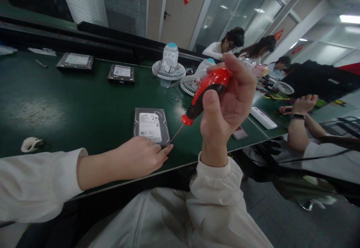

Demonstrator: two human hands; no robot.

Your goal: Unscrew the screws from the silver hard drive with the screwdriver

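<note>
A hard drive (150, 124) with a white label lies flat on the green table in front of me. My left hand (143, 154) steadies its near edge, fingertips at the near right corner; the thumb is hidden. Wrapped in the fingers of my right hand (229, 98) is a red and black screwdriver (204, 96), held tilted. Its thin shaft runs down to that same corner of the drive, by my left fingertips. Whether the tip sits on a screw is too small to tell.
Loose screws (176, 99) lie beyond the drive. Two more drives (75, 60) stand at the back left. Small white fans (168, 68) are at the back, a white box (263, 118) at the right. A neighbour's hand (305, 103) rests on the table; other people sit farther off.
</note>
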